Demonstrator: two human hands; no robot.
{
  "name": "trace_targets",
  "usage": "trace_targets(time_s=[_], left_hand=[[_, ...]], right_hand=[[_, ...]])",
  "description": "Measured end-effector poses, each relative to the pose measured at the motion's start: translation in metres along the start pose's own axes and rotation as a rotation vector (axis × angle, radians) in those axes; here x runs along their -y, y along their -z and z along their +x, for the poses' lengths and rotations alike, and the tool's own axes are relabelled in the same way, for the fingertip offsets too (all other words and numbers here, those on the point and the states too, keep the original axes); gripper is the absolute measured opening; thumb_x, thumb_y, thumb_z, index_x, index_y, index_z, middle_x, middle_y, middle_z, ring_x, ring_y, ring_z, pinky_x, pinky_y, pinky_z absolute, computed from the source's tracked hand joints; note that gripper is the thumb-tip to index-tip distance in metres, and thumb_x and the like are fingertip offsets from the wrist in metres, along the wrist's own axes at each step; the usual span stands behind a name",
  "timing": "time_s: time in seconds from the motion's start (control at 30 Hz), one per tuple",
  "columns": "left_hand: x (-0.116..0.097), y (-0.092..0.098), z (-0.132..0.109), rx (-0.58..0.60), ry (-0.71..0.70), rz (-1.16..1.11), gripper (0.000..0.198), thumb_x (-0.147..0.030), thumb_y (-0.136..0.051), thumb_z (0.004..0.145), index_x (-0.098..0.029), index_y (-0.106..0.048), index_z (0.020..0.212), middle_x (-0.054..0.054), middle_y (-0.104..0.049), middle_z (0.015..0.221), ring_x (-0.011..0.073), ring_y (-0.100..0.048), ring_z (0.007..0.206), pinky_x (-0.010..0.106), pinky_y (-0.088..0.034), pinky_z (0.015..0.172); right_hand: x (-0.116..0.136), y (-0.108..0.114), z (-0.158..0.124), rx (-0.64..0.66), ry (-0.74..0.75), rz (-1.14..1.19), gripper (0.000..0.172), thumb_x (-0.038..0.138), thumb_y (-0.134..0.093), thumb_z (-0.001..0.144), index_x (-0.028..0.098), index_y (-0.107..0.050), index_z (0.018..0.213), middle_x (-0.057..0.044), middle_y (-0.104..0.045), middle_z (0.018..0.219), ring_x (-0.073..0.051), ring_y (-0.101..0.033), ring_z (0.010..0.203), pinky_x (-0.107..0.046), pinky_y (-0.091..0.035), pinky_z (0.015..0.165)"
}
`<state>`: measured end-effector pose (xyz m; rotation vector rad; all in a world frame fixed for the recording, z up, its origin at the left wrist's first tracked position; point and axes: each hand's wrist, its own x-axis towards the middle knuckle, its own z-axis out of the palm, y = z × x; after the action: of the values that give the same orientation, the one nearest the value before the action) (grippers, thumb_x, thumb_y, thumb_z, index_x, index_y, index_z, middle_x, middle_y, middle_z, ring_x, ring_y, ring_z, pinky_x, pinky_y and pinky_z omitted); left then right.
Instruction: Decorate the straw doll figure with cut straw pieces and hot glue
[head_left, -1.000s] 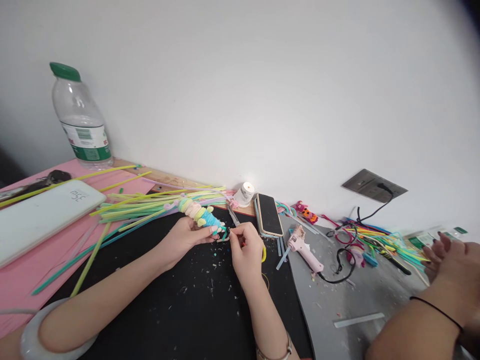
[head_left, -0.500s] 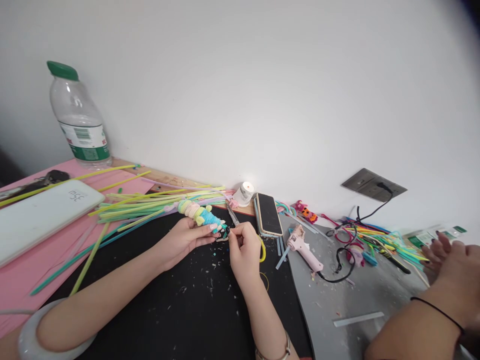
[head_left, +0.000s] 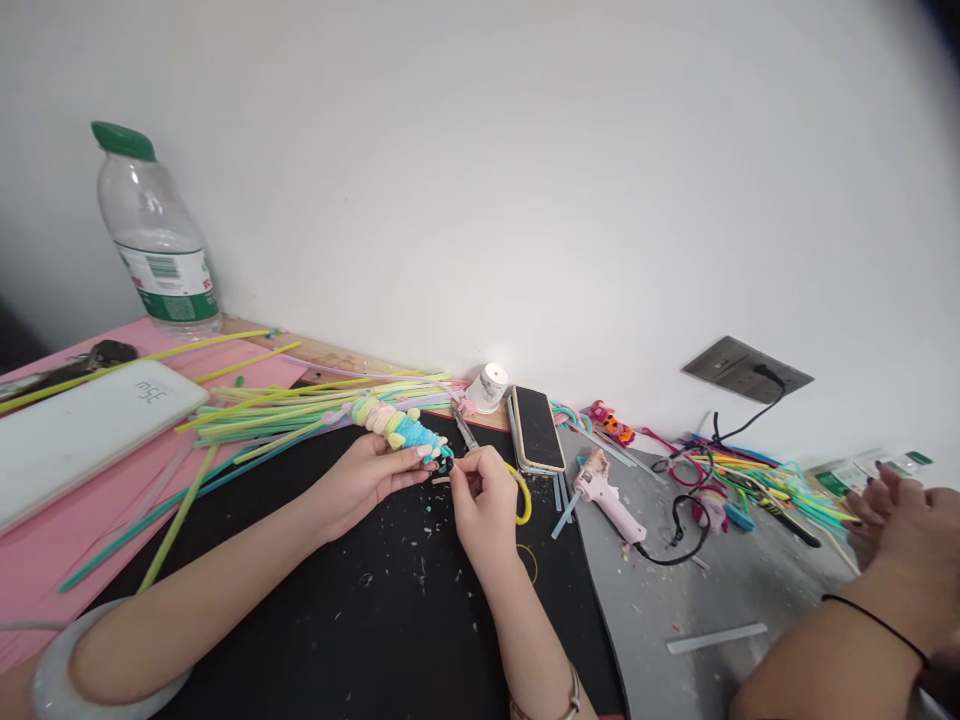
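Observation:
My left hand (head_left: 373, 478) is closed around a pipe-cleaner figure (head_left: 401, 428), wound in bands of pale yellow, pink and blue, with small yellow nubs on its sides. The figure lies slantwise, its blue end toward my other hand. At that end sits a teal curl with a small black piece (head_left: 448, 465). My right hand (head_left: 484, 495) pinches at this black piece with thumb and forefinger; its exact form is too small to make out. Just behind the right hand, yellow-handled scissors (head_left: 523, 497) lie on the black mat (head_left: 390, 610), partly covered by the hand.
Pipe cleaners (head_left: 262, 415) lie at left beside a white power bank (head_left: 82, 435) and a bottle (head_left: 161, 240). A paper cup (head_left: 489, 388), phone (head_left: 537, 430) and pink glue gun (head_left: 609, 500) with a cord stand rightward. Another person's hands (head_left: 900, 530) are at far right.
Both hands have shifted very slightly to the left together with the figure. The right fingertips have moved closer in at the figure's teal end.

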<state>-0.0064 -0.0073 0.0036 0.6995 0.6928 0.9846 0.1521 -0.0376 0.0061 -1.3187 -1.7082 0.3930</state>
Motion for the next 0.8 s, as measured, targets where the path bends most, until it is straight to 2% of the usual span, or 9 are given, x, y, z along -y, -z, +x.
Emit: trace_targets(time_s=[0.13,0.3,0.6,0.7,0.8], left_hand=[[-0.0013,-0.0015,-0.0011,-0.009,0.001,-0.003,0.016,-0.020,-0.073,0.070,-0.017,-0.069,0.085,0.004,-0.070,0.088,0.0159,-0.064,0.084,0.030,-0.051,0.085],[-0.0022,-0.0029,-0.0035,0.006,-0.036,0.086,0.020,-0.022,-0.075,0.068,-0.019,-0.069,0.087,0.001,-0.071,0.086,0.0191,-0.063,0.088,0.030,-0.049,0.085],[-0.0007,-0.0006,-0.0001,-0.011,-0.063,0.157,0.021,-0.024,-0.075,0.067,-0.019,-0.067,0.086,0.002,-0.070,0.090,0.0207,-0.062,0.092,0.034,-0.050,0.087],[0.0000,0.0024,0.0024,-0.011,-0.104,0.229,0.021,-0.026,-0.075,0.067,-0.020,-0.066,0.086,0.002,-0.069,0.090,0.0206,-0.062,0.093,0.034,-0.050,0.086],[-0.0007,0.0042,0.0031,-0.020,-0.158,0.369,0.025,-0.029,-0.075,0.067,-0.021,-0.066,0.088,0.003,-0.069,0.095,0.0224,-0.062,0.095,0.035,-0.049,0.089]], right_hand=[[0.0006,-0.0008,0.0000,0.015,0.019,0.000,0.015,0.014,-0.048,0.083,0.020,-0.047,0.069,0.000,-0.046,0.070,-0.013,-0.044,0.061,-0.024,-0.034,0.055],[0.0030,-0.0006,0.0004,0.050,0.057,-0.015,0.017,0.011,-0.048,0.081,0.019,-0.049,0.066,0.000,-0.046,0.068,-0.013,-0.043,0.060,-0.025,-0.033,0.055],[0.0018,-0.0011,0.0009,0.094,0.054,0.030,0.017,0.010,-0.050,0.079,0.018,-0.050,0.064,0.001,-0.047,0.067,-0.011,-0.043,0.059,-0.024,-0.032,0.054],[0.0009,0.0022,0.0017,0.054,-0.002,0.045,0.016,0.015,-0.050,0.081,0.018,-0.049,0.066,0.001,-0.048,0.067,-0.011,-0.043,0.058,-0.023,-0.033,0.053],[-0.0022,0.0049,0.0025,-0.017,-0.108,0.089,0.009,0.021,-0.049,0.084,0.018,-0.051,0.076,0.000,-0.049,0.071,-0.011,-0.045,0.059,-0.023,-0.035,0.053]])
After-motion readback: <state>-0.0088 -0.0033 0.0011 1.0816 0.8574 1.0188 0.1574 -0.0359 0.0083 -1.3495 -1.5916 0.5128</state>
